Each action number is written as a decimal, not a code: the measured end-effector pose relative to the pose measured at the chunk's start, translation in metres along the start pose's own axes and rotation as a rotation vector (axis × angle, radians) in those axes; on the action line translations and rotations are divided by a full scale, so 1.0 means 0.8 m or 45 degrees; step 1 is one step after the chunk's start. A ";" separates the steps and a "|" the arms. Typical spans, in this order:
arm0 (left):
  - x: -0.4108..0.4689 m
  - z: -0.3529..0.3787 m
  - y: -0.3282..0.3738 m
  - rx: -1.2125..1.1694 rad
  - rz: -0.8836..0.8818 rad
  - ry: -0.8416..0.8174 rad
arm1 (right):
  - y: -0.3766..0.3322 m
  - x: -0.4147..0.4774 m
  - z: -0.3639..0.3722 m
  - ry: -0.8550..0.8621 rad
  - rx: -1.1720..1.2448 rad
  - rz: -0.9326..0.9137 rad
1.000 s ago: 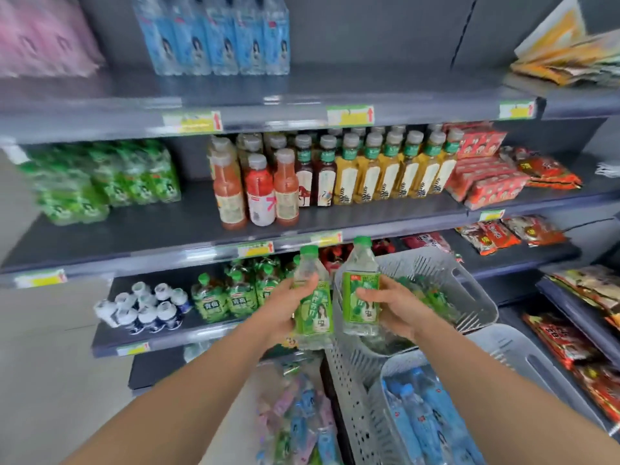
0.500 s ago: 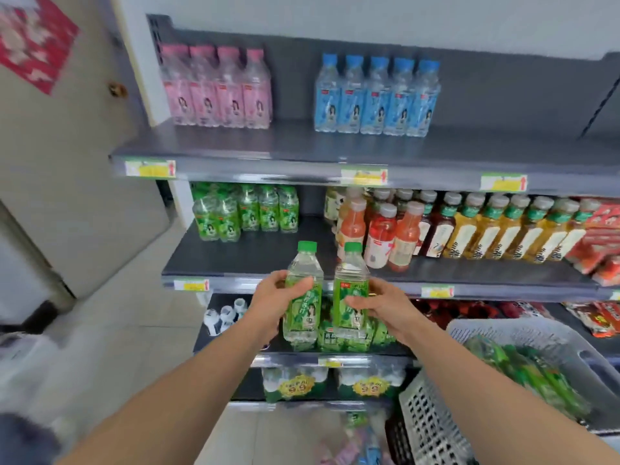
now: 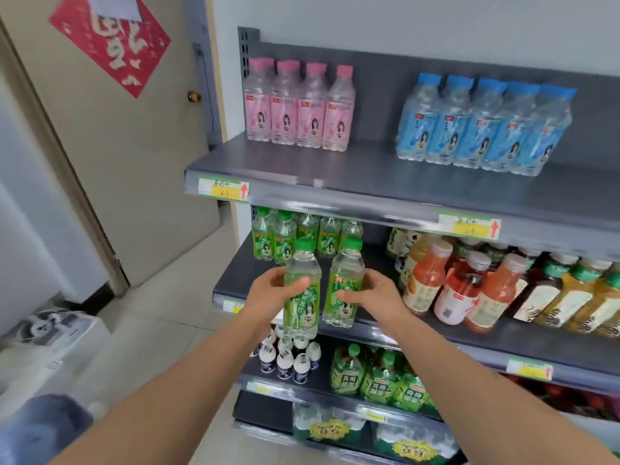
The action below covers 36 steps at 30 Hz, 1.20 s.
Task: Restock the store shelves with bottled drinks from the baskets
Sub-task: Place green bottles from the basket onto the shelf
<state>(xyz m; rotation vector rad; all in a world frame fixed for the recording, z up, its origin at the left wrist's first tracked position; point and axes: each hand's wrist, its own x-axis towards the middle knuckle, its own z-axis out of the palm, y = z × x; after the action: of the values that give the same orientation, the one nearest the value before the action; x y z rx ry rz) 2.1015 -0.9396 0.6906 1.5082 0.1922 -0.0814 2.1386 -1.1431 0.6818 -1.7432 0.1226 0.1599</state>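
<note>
- A small shop corner: a beige door (image 3: pixel 110 169) fills the upper left of the frame. A red paper decoration (image 3: pixel 110 38) is stuck on it and a brass knob (image 3: pixel 193 96) sits at its right edge. Pale floor tiles (image 3: pixel 161 313) run below.
- At the lower left edge sits a white box with a panda print (image 3: pixel 47 330).
- A dark grey shelving unit (image 3: pixel 369 182) takes up the centre and right of the frame.
- On its top shelf, four pink-capped bottles (image 3: pixel 298 105) stand in a row left of centre. They are well apart from a row of blue-capped bottles (image 3: pixel 483 125) at the upper right.
- On the second shelf (image 3: pixel 231 280), green-capped bottles (image 3: pixel 315 234) stand in a row at the back left.
- At centre frame, the left hand (image 3: pixel 271 297) is wrapped round a green-labelled bottle (image 3: pixel 302 317), thumb across the label. The bottle is upright, held in the air before the second shelf's front edge.
- The right hand (image 3: pixel 375 297) grips a second bottle of the same kind (image 3: pixel 347 273), fingers curled over its label. It is just beside the first, leaning slightly, and also in front of that shelf.
- Right of the hands, the second shelf holds orange and red juice bottles (image 3: pixel 463 290), then yellow tea bottles (image 3: pixel 577 303) at the right edge.
- Below the hands, on the third shelf, small white bottles (image 3: pixel 288 359) cluster left of shorter green-labelled bottles (image 3: pixel 379 380).
- At the bottom, wrapped packs carry yellow "9.9" stickers (image 3: pixel 330 429).
</note>
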 end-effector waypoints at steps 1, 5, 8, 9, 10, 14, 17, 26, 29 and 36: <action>0.012 -0.004 -0.001 0.002 -0.004 0.004 | 0.000 0.017 0.006 -0.009 -0.015 -0.011; 0.059 -0.020 -0.006 -0.007 0.000 0.031 | 0.008 0.085 0.027 -0.025 -0.129 -0.026; 0.083 -0.027 -0.007 -0.053 -0.021 0.046 | 0.017 0.127 0.042 -0.017 -0.181 -0.019; 0.091 -0.029 -0.009 -0.060 -0.034 0.053 | 0.020 0.139 0.047 -0.013 -0.187 -0.011; 0.097 -0.031 -0.010 -0.067 -0.041 0.062 | 0.023 0.149 0.051 -0.014 -0.191 0.004; 0.123 -0.042 -0.016 -0.119 -0.056 0.095 | 0.032 0.188 0.070 0.021 -0.214 0.030; 0.138 -0.052 -0.021 -0.126 -0.067 0.060 | 0.039 0.214 0.086 0.059 -0.250 0.056; 0.170 -0.073 -0.034 -0.153 -0.099 0.002 | 0.040 0.257 0.118 0.173 -0.302 0.012; 0.179 -0.077 -0.039 -0.168 -0.103 -0.012 | 0.037 0.264 0.123 0.209 -0.347 0.001; 0.192 -0.077 -0.047 -0.182 -0.103 -0.047 | 0.029 0.262 0.128 0.264 -0.412 -0.007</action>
<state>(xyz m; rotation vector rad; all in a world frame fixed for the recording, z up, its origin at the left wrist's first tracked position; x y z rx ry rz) 2.2415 -0.8709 0.6236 1.3558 0.2249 -0.1569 2.3374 -1.0448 0.6045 -2.0804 0.2546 -0.0075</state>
